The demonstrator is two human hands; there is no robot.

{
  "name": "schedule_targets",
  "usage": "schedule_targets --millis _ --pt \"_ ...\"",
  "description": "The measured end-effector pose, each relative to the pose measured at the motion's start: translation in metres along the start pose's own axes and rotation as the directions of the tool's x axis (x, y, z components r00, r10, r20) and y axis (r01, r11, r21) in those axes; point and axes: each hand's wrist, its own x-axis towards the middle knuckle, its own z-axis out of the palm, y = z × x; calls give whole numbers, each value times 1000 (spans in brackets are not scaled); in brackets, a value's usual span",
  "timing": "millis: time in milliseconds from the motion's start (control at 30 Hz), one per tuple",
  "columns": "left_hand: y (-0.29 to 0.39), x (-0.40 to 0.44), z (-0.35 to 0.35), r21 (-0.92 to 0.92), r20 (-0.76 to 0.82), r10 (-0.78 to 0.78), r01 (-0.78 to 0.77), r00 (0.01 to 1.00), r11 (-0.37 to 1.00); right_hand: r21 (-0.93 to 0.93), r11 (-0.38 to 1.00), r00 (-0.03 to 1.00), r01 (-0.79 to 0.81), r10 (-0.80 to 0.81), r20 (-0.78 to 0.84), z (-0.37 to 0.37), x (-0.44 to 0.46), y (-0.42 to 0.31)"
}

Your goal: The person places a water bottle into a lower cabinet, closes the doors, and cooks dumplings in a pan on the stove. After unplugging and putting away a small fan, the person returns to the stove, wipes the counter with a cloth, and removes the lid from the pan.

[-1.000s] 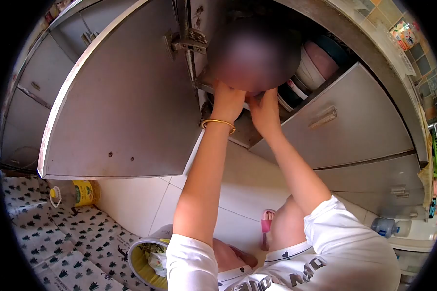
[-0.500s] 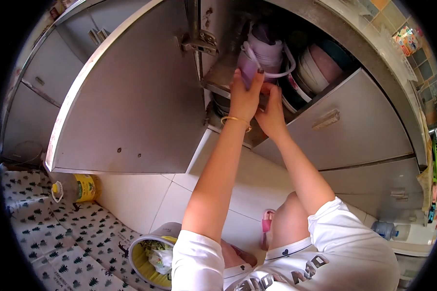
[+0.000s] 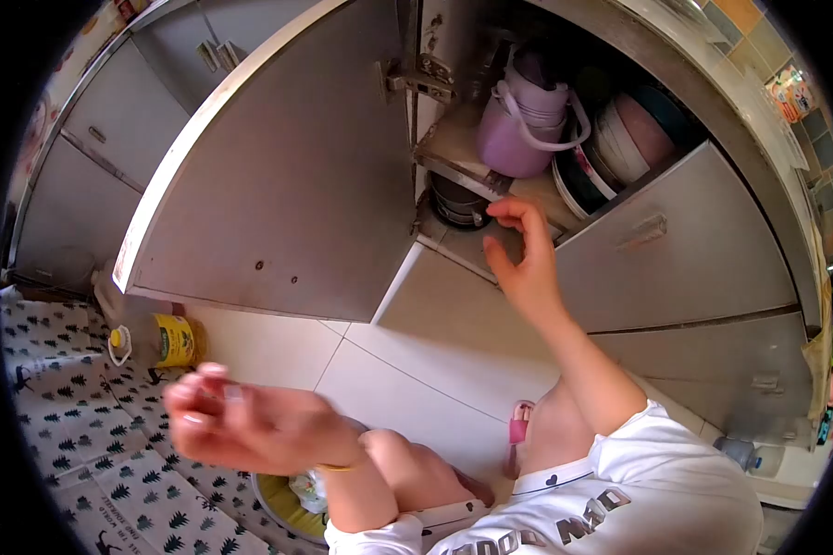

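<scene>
A purple lidded container [image 3: 518, 129] with a pale handle stands upright on the upper shelf inside the cabinet, touched by neither hand. Just below it, at the shelf's front edge, my right hand [image 3: 528, 264] has thumb and fingers apart with nothing between them. My left hand [image 3: 254, 416], blurred, is at the lower left above the trash bin, its fingers curled; whether anything is in it cannot be made out. Stacked bowls [image 3: 625, 139] lean to the right of the container. A dark pot [image 3: 458, 202] sits on the lower level.
The cabinet door [image 3: 278, 176] stands wide open on the left. An oil bottle [image 3: 171, 340] is on the floor beside a tree-patterned cloth [image 3: 93, 416]. Below my left hand is a trash bin [image 3: 282, 504]. A closed door [image 3: 685, 240] is at the right.
My left hand has left the purple container and swung down to the lower left. My right hand has also come off it and moved slightly down. The view has shifted a little.
</scene>
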Motion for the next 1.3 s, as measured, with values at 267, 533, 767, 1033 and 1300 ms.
schedule_targets --millis 267,533,767,1033,1300 --pt "-125 2 -74 219 305 -904 902 299 372 203 977 969 61 -107 222 12 -17 -61" --pt "-119 -9 -72 110 581 -787 938 208 329 273 923 925 271 -328 190 48 -6 -134" --pt "-103 -23 -58 224 674 -576 615 462 756 244 906 918 345 -380 113 56 -3 -145" --pt "-59 -51 -25 398 831 -444 199 335 895 119 983 953 142 -169 253 17 -27 -117" --pt "-11 -65 24 232 921 -304 283 243 930 -126 971 944 204 -161 287 -61 -30 -103"
